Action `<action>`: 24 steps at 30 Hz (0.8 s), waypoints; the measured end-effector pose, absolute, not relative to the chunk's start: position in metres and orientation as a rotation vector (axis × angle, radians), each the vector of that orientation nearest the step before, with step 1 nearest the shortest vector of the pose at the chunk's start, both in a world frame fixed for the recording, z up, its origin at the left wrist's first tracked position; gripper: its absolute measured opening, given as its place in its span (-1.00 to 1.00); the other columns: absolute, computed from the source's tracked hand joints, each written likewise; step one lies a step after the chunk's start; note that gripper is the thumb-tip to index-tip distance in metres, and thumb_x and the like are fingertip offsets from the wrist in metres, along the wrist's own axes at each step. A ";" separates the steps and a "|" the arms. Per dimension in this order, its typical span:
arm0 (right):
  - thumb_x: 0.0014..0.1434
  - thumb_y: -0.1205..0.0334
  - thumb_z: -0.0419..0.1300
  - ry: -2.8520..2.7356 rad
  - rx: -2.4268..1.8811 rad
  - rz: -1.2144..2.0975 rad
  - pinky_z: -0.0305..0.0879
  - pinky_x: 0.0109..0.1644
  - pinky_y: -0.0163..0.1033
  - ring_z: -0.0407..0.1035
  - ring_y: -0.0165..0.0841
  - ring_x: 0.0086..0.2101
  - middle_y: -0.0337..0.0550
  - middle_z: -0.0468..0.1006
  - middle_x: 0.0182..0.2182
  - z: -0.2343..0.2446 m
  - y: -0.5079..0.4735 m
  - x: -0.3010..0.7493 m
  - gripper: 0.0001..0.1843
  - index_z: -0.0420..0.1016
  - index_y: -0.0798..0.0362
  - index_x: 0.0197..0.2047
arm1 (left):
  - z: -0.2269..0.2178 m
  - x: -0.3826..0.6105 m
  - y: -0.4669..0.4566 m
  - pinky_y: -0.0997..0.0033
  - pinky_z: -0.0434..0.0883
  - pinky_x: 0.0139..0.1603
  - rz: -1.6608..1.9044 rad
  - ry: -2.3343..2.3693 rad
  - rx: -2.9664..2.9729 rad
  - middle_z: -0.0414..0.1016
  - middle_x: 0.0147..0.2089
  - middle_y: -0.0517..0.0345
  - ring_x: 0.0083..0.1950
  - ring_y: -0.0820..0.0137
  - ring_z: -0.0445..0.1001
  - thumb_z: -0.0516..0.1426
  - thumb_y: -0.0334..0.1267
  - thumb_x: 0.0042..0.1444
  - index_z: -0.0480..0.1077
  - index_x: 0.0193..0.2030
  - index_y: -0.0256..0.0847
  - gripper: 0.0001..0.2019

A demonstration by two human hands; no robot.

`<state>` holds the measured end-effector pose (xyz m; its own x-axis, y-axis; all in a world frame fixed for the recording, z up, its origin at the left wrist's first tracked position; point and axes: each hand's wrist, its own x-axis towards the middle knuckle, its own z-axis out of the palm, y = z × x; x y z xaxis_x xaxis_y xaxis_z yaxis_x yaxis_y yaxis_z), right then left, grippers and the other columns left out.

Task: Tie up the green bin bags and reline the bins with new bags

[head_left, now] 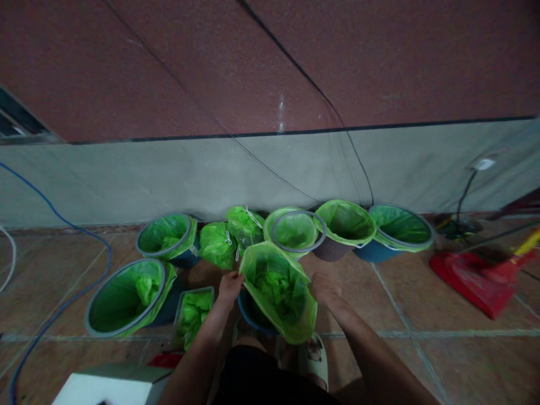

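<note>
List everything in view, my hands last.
Wall: one, red over grey, behind
Floor: one, brown, below
Bag: one, green, front centre
Lined bins: six, mixed colours, floor
Tied bags: two, green, near wall
Ring: one, grey, over bin
Tub: one, pale, left
Dustpan: one, red, right
Cords: two, blue and white, left
Cables: three, dark, wall
Socket: one, white, right wall
Box: one, white, lower left
Slippers: two, pale, below
Left hand: one, bare, bag's left edge
Right hand: one, bare, bag's right edge

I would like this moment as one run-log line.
left hand: grips edge of green liner | right hand: at opposite edge, grip blurred | liner: mouth open, covering part of blue bin
</note>
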<state>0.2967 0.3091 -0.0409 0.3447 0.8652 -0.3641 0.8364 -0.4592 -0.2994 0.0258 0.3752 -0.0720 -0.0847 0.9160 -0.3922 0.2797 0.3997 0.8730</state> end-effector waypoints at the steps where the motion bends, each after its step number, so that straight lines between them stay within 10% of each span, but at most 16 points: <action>1: 0.14 0.26 0.16 -1.631 -2.511 0.721 0.37 -0.22 -0.11 0.51 -0.03 -0.18 0.22 0.61 -0.26 -0.036 0.308 0.294 -0.79 0.59 0.20 -0.35 | -0.066 0.024 0.376 0.50 0.34 -0.38 0.744 1.641 1.164 0.42 -0.57 0.23 -0.47 0.44 0.43 0.14 -0.32 0.00 0.43 -0.47 -0.25 -0.91; 12: 0.26 0.04 0.03 -1.351 -1.554 0.462 0.32 -0.08 -0.26 0.46 -0.28 -0.21 -0.03 0.59 -0.21 0.027 0.325 0.263 -0.64 0.57 0.07 -0.20 | 0.057 0.075 0.370 0.48 0.38 -0.28 0.903 1.217 1.736 0.53 -0.37 0.16 -0.33 0.41 0.48 0.04 -0.22 0.17 0.47 -0.09 -0.23 -0.74; 24: 0.07 -0.16 0.13 -0.746 -1.296 1.073 0.12 -0.54 -0.37 0.15 -0.47 -0.62 -0.37 0.26 -0.66 0.028 0.333 0.233 -0.61 0.39 0.04 -0.36 | 0.086 0.095 0.369 0.50 0.32 -0.40 0.771 1.267 1.859 0.47 -0.48 0.20 -0.46 0.44 0.40 0.02 -0.28 0.18 0.47 -0.04 -0.25 -0.71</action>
